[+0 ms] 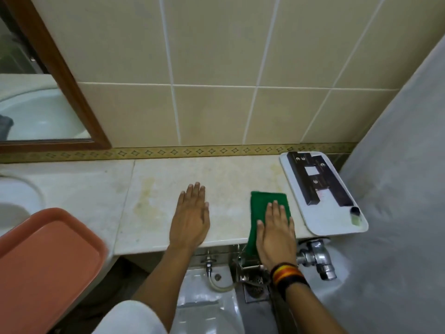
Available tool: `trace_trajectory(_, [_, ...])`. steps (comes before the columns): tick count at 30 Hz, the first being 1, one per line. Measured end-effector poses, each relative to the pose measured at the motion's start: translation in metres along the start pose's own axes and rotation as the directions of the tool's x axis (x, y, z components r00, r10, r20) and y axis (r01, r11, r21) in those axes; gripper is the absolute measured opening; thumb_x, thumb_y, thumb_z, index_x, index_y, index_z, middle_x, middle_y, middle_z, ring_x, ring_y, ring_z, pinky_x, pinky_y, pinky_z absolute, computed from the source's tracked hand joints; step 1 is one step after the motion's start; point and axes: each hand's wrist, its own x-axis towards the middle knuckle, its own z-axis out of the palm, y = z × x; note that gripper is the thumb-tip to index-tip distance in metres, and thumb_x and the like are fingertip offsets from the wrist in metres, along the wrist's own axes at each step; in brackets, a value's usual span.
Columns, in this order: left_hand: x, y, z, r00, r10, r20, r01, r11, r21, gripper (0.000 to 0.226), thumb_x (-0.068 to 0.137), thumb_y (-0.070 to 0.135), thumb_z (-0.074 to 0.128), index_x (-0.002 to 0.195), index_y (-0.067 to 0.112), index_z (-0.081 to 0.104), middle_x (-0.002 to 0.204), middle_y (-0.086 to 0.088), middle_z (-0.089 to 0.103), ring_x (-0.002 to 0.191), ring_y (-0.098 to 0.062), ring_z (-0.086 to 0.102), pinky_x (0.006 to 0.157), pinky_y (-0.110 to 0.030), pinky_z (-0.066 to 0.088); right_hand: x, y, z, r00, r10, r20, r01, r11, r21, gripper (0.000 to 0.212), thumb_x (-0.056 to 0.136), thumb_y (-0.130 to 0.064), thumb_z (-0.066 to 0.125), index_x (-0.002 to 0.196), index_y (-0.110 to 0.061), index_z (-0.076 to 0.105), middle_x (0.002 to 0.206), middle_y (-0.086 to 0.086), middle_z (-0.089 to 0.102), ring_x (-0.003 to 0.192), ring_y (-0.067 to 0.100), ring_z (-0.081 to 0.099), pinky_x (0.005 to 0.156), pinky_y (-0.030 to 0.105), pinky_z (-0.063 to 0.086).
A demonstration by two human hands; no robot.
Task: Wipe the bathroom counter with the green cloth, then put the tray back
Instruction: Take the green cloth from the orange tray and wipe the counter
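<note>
A green cloth (262, 208) lies flat on the pale stone counter (168, 189), hanging slightly over the front edge. My right hand (277, 235) presses flat on the cloth's near half, fingers together. Resting palm down on the bare counter to the left of the cloth is my left hand (191, 218), holding nothing. A white tray (330, 220) with dark boxes and a small bottle sits at the counter's right end, just right of the cloth. Yellowish stains mark the counter surface.
An orange-pink tray (45, 261) lies over the sink edge at the lower left. A wood-framed mirror (60, 68) hangs at the upper left. Below the counter's edge are chrome valves (315, 256), a floor drain and a white toilet. A grey wall stands at right.
</note>
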Motion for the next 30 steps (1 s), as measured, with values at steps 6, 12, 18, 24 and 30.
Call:
trace_trajectory(6, [0.003,0.000,0.005,1.000,-0.008,-0.002,0.008,1.000,0.011,0.064,0.105,0.037,0.010,0.164,0.014,0.023,0.172,-0.004,0.020,0.160,-0.018,0.014,0.130,-0.043,0.016,0.119,-0.003,-0.005,0.999,0.031,-0.011,-0.031,0.999,-0.044,0.065,0.104,-0.040,0.021,0.160,-0.008,0.016,0.168,0.011,0.019,0.155,0.029,0.017,0.125,0.049,0.014])
trace_trajectory(12, [0.006,-0.001,0.009,1.000,-0.007,-0.005,0.007,1.000,0.008,0.061,0.106,0.034,0.016,0.163,0.014,0.027,0.171,-0.003,0.023,0.160,-0.018,0.016,0.130,-0.044,0.018,0.183,-0.020,0.001,0.997,0.071,-0.029,-0.073,0.994,-0.077,0.065,0.103,-0.038,0.021,0.160,-0.007,0.016,0.169,0.010,0.016,0.156,0.028,0.015,0.125,0.051,0.011])
trace_trajectory(18, [0.008,-0.001,0.009,1.000,-0.006,-0.017,0.006,1.000,0.029,0.061,0.104,0.029,0.020,0.162,0.012,0.030,0.170,-0.005,0.026,0.159,-0.019,0.019,0.129,-0.044,0.019,0.146,-0.108,0.017,0.986,-0.163,0.022,0.163,0.987,-0.006,0.065,0.102,-0.037,0.021,0.161,-0.010,0.015,0.169,0.009,0.015,0.156,0.027,0.014,0.126,0.049,0.010])
trace_trajectory(24, [0.007,0.004,0.005,1.000,-0.006,-0.018,0.006,1.000,0.006,0.062,0.103,0.026,0.022,0.162,0.010,0.027,0.171,-0.006,0.026,0.159,-0.017,0.019,0.130,-0.043,0.017,0.145,-0.088,-0.002,0.991,-0.133,-0.033,0.135,0.899,0.417,0.057,0.106,-0.034,0.028,0.157,-0.008,0.030,0.166,0.011,0.027,0.154,0.025,0.021,0.126,0.040,0.012])
trace_trajectory(30, [0.026,0.034,-0.007,0.995,-0.014,-0.094,0.009,0.999,-0.052,0.062,0.107,0.035,0.020,0.164,0.011,0.020,0.173,-0.007,0.016,0.161,-0.021,0.007,0.131,-0.045,0.011,0.142,-0.039,0.014,0.990,-0.049,-0.129,0.085,0.953,0.291,0.062,0.106,-0.041,0.017,0.155,-0.008,0.035,0.163,0.011,0.034,0.153,0.023,0.026,0.127,0.044,0.010])
